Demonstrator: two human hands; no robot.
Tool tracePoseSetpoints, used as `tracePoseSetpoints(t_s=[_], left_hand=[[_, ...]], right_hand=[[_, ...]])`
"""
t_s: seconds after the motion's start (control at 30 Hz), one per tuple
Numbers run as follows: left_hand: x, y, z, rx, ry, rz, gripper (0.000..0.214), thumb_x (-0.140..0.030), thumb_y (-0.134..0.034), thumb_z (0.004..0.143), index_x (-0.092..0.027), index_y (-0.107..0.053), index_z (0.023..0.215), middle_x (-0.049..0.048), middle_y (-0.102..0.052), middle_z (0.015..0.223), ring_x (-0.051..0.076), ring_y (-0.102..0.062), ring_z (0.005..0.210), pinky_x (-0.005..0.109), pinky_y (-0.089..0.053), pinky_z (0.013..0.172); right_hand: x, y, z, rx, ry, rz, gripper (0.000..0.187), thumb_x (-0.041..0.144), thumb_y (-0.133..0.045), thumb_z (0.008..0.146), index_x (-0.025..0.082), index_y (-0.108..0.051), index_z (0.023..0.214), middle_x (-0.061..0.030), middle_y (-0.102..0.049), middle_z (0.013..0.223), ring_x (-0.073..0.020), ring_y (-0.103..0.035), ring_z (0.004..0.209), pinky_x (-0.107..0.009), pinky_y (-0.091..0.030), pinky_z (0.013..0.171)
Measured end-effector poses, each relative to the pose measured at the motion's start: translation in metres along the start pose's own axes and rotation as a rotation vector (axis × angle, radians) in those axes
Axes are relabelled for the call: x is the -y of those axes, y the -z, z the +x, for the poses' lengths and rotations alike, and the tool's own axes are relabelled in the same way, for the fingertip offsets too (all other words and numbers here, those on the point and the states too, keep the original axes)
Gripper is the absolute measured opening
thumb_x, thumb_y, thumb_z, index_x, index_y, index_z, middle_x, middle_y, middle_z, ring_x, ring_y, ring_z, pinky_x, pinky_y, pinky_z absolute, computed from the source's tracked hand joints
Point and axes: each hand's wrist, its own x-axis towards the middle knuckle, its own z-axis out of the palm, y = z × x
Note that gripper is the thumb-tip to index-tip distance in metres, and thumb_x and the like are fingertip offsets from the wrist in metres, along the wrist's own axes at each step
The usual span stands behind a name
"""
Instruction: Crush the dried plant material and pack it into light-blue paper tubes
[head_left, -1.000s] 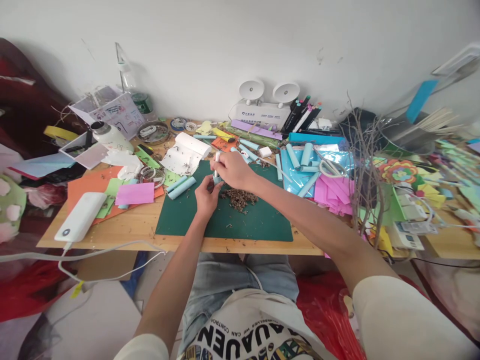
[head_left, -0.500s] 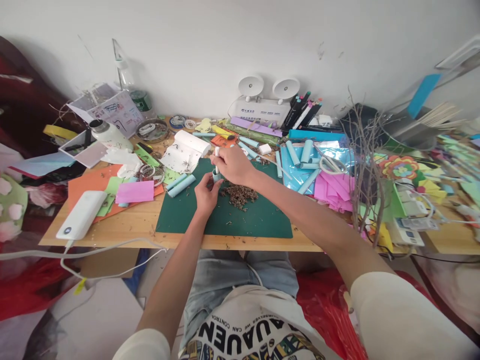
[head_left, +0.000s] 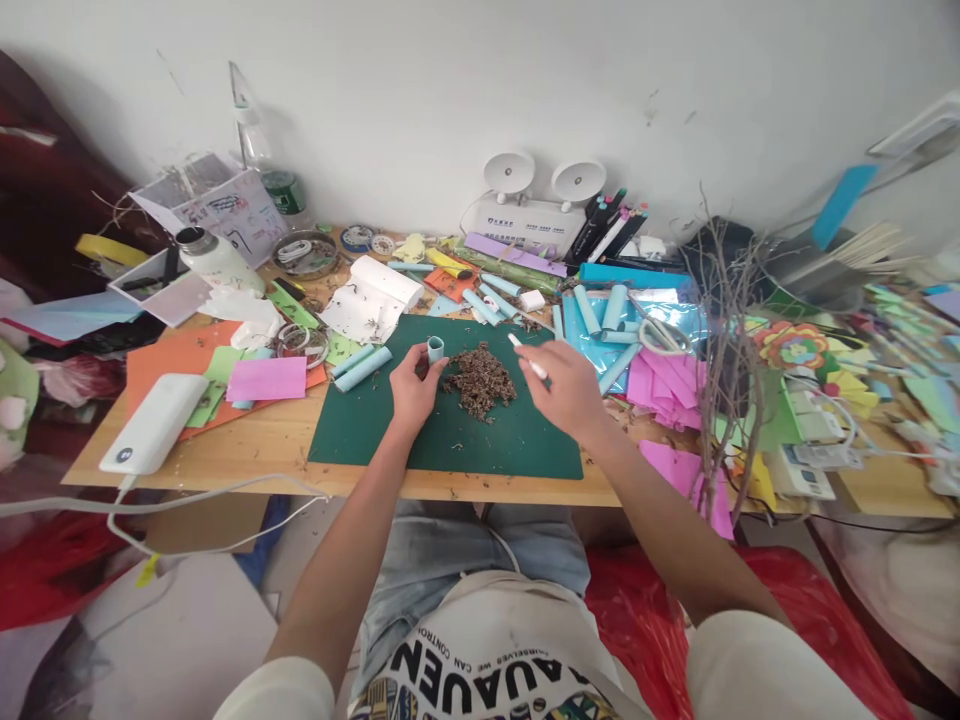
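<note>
Upright on the green cutting mat (head_left: 360,430) stands a light blue paper tube (head_left: 436,349), its open end facing up. My left hand (head_left: 415,385) is closed around the tube's lower part. A heap of brown dried plant bits (head_left: 481,380) lies just right of it on the mat. Over the mat's right side, my right hand (head_left: 568,388) grips a white pen-like stick (head_left: 529,358), pointing up and to the left. Two more blue paper tubes (head_left: 363,369) lie left of my left hand.
A white power bank (head_left: 154,425) with a cable lies at the table's left. Scissors (head_left: 664,337), blue tubes and pink paper strips (head_left: 664,385) crowd the right, beside dry twigs (head_left: 731,370). Behind the mat lie a white paper roll (head_left: 375,298) and markers (head_left: 606,230).
My right hand has lifted the white stick out of the blue tube and moved right, past the brown heap. The left hand stays on the tube.
</note>
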Motion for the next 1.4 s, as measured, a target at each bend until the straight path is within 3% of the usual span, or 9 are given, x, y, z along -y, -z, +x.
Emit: tracePoseSetpoints(t_s=[0.17,0.33,0.53,0.63,0.77,0.97,1.1,1.2,1.4], left_hand=[[-0.001,0.000,0.000,-0.004,-0.005,-0.005,0.027,-0.040,-0.069,0.084,-0.020,-0.066,0.102,0.0045,-0.075,0.092,0.017,-0.069,0.082,0.029,-0.058,0.080],[-0.003,0.000,-0.001,-0.011,0.005,-0.016,0.028,-0.040,-0.069,0.083,-0.020,-0.066,0.103,0.0048,-0.075,0.092,0.017,-0.069,0.083,0.029,-0.058,0.081],[0.000,0.000,-0.001,-0.004,-0.002,-0.011,0.027,-0.040,-0.068,0.084,-0.020,-0.065,0.102,0.0045,-0.075,0.092,0.018,-0.070,0.083,0.029,-0.058,0.080],[-0.001,0.000,-0.001,-0.006,-0.001,-0.009,0.027,-0.040,-0.069,0.084,-0.020,-0.065,0.102,0.0041,-0.075,0.092,0.018,-0.070,0.083,0.029,-0.058,0.079],[-0.002,0.000,-0.001,-0.014,0.003,-0.015,0.026,-0.039,-0.069,0.084,-0.020,-0.066,0.101,0.0040,-0.075,0.090,0.017,-0.070,0.082,0.029,-0.058,0.080],[-0.001,0.000,-0.001,-0.014,-0.002,-0.009,0.027,-0.041,-0.069,0.083,-0.020,-0.066,0.102,0.0041,-0.075,0.091,0.018,-0.070,0.082,0.029,-0.058,0.080],[-0.003,0.000,-0.001,-0.008,-0.001,-0.009,0.026,-0.039,-0.068,0.084,-0.020,-0.066,0.102,0.0038,-0.075,0.091,0.018,-0.070,0.083,0.029,-0.058,0.080],[-0.003,0.000,-0.001,-0.008,-0.001,-0.016,0.025,-0.038,-0.069,0.084,-0.020,-0.066,0.101,0.0037,-0.075,0.091,0.017,-0.070,0.083,0.029,-0.058,0.080],[-0.003,0.000,-0.001,-0.013,0.009,-0.017,0.026,-0.038,-0.069,0.084,-0.020,-0.066,0.103,0.0039,-0.075,0.091,0.018,-0.070,0.082,0.029,-0.058,0.080]], right_hand=[[-0.026,-0.019,-0.061,0.325,-0.030,-0.380,0.038,0.011,-0.045,0.093,0.013,-0.064,0.126,-0.0141,-0.068,0.099,-0.0274,-0.058,0.095,-0.037,-0.048,0.074],[-0.028,-0.022,-0.071,0.490,-0.030,-0.415,0.053,-0.001,-0.043,0.085,0.013,-0.060,0.134,-0.0157,-0.064,0.107,-0.0287,-0.055,0.100,-0.038,-0.049,0.075],[-0.012,-0.025,-0.054,0.291,-0.127,-0.226,0.032,0.020,-0.048,0.097,0.016,-0.066,0.122,-0.0131,-0.067,0.106,-0.0280,-0.058,0.102,-0.041,-0.051,0.088],[-0.007,-0.040,-0.044,0.307,-0.153,-0.194,0.031,0.036,-0.057,0.096,0.018,-0.068,0.118,-0.0139,-0.069,0.104,-0.0318,-0.058,0.105,-0.043,-0.053,0.086],[-0.008,-0.056,-0.043,0.326,-0.225,-0.135,0.024,0.023,-0.056,0.094,0.018,-0.070,0.113,-0.0134,-0.071,0.101,-0.0305,-0.063,0.100,-0.042,-0.054,0.082],[-0.004,-0.051,-0.049,0.010,-0.355,0.186,0.025,0.022,-0.053,0.093,0.022,-0.071,0.110,-0.0088,-0.071,0.102,-0.0210,-0.068,0.084,-0.035,-0.056,0.079],[0.001,-0.056,-0.044,-0.051,-0.502,0.399,0.016,0.023,-0.057,0.086,0.021,-0.073,0.087,-0.0066,-0.074,0.091,-0.0198,-0.070,0.079,-0.033,-0.056,0.074],[0.003,-0.064,-0.038,-0.084,-0.640,0.512,0.012,0.028,-0.062,0.082,0.020,-0.071,0.085,-0.0040,-0.073,0.077,-0.0197,-0.069,0.068,-0.031,-0.055,0.066],[0.004,-0.064,-0.018,-0.058,-0.539,0.393,0.016,0.038,-0.069,0.081,0.021,-0.071,0.078,-0.0021,-0.071,0.070,-0.0183,-0.063,0.064,-0.031,-0.051,0.065]])
